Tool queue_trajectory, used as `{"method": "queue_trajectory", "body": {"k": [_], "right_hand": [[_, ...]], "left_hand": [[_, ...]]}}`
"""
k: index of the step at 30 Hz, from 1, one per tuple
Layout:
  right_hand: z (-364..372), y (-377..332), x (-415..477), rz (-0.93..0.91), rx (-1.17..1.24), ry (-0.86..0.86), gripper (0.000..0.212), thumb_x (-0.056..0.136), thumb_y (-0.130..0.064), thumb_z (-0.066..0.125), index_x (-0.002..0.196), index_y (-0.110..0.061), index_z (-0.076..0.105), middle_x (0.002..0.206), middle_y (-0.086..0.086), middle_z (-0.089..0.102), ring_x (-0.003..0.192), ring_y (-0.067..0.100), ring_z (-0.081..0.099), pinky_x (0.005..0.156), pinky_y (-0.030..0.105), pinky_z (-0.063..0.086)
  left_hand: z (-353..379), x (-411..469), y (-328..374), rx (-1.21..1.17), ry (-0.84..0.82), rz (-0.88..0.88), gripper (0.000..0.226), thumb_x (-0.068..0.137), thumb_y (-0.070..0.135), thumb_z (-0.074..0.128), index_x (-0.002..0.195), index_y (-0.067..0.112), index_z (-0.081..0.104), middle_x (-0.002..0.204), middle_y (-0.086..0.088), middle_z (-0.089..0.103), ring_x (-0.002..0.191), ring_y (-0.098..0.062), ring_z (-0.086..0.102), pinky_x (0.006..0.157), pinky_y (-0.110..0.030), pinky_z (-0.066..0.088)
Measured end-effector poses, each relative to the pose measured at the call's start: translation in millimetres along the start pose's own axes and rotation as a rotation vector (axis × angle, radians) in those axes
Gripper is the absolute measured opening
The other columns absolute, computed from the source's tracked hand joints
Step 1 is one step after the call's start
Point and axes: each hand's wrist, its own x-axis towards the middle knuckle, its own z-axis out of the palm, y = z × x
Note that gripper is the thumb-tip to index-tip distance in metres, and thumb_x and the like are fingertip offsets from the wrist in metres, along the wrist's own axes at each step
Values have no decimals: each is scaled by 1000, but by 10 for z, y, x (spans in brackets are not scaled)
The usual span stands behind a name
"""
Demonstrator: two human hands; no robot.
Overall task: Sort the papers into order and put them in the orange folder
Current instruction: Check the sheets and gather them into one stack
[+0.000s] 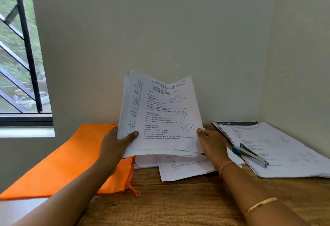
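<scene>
Upright, both hands, left hand [114, 143], right hand [212, 145], gripping thin white papers [160, 115], orange fabric folder [71, 161] flat beside.

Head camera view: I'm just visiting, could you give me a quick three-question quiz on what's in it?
1. True or false: the stapler lies on the orange folder.
2. What holds the raised sheaf of papers? A the left hand alone; B the right hand alone; C both hands.
3. Fill in: the orange folder lies to the ___ of the sheaf.
Key: 1 false, it lies on the paper stack at right; 2 C; 3 left.
</scene>
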Motion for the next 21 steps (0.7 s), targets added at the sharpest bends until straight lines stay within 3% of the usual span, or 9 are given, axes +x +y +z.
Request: {"method": "queue_trajectory", "body": {"k": [2, 6, 10, 16, 21], "right_hand": [[-5, -8, 5, 17, 47, -5, 36, 100, -28, 43, 97, 1, 65, 84, 9, 60, 71, 18, 51, 75, 35, 51], [-20, -41, 29, 97, 217, -13, 12, 98, -15, 46, 99, -11, 58, 92, 2, 55, 81, 14, 48, 80, 32, 44], [-32, -8, 94, 138, 275, 1, 11, 95, -10, 47, 93, -16, 56, 89, -2, 56, 78, 15, 51, 83, 41, 51], [-284, 150, 192, -8, -160, 145, 20, 94, -11, 41, 92, -9, 60, 96, 10, 59, 95, 32, 56, 75, 29, 36], [-444, 293, 273, 29, -332, -5, 24, 90, -8, 44, 68, -16, 49, 83, 6, 54, 76, 24, 48, 68, 29, 33]], "left_hand": [[-1, 8, -8, 11, -2, 3, 33, 80, 26, 73, 108, 16, 58, 96, 0, 65, 80, -19, 63, 52, -25, 46], [16, 13, -18, 34, -5, 18, 28, 79, 26, 74, 100, 24, 55, 92, 3, 63, 78, -18, 62, 51, -25, 46], [21, 16, -37, 44, 10, 45, 22, 85, 27, 68, 102, 21, 56, 89, 3, 63, 72, -14, 59, 44, -20, 41], [-174, 164, -88, 161, 133, 80, 19, 88, 27, 65, 103, 15, 58, 88, -1, 62, 72, -18, 58, 54, -32, 46], [-476, 356, -169, 294, 332, 36, 32, 89, 28, 63, 112, 5, 58, 103, -16, 62, 89, -35, 59, 75, -46, 51]]}}
